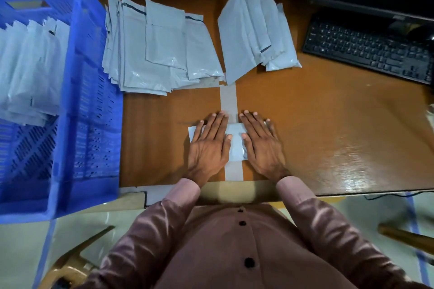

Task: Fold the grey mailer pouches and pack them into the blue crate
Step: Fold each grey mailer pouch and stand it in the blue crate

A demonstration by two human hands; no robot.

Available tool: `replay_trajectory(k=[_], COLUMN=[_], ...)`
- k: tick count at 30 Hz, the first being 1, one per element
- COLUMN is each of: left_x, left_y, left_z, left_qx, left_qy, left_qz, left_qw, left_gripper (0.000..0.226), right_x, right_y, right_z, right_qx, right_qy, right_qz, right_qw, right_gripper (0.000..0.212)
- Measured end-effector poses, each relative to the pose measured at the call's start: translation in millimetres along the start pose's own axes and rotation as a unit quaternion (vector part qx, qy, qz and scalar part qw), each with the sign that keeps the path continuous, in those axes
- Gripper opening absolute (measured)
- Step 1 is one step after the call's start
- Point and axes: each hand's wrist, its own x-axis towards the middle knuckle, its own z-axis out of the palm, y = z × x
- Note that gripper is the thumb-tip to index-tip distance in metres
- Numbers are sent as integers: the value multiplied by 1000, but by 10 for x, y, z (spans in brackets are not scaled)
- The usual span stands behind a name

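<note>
The grey mailer pouch (pixel 235 142) lies folded small on the wooden table (pixel 317 124), over a strip of grey tape (pixel 228 98). Your left hand (pixel 209 145) and right hand (pixel 263 145) press flat on it, fingers spread, gripping nothing. Two heaps of pouches (pixel 162 49) (pixel 253 30) lie beyond; the blue crate (pixel 89 91), left, holds more.
</note>
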Motion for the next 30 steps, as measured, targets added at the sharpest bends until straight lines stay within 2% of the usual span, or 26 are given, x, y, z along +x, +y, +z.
replay_trajectory(k=[18, 21, 24, 27, 30], left_x=[47, 39, 39, 38, 18], left_y=[-5, -34, -109, -209, -267], left_z=[0, -15, -55, -230, -483], left_qx=[-12, -24, -73, -133, -29], left_qy=[-20, -27, -44, -88, -95], left_qz=[2, 19, 39, 36, 42], left_qw=[1000, 999, 996, 987, 994], left_gripper=[58, 58, 58, 61, 64], right_x=[56, 41, 68, 155, 230], right_y=[24, 50, 100, 39, -131], right_z=[-26, -73, -168, -339, -602], right_qx=[15, 75, 133, 137, 72], right_qy=[-44, -52, -96, -142, -162], right_qz=[0, -8, -17, 11, 20], right_qw=[999, 996, 986, 980, 984], right_gripper=[54, 57, 62, 62, 52])
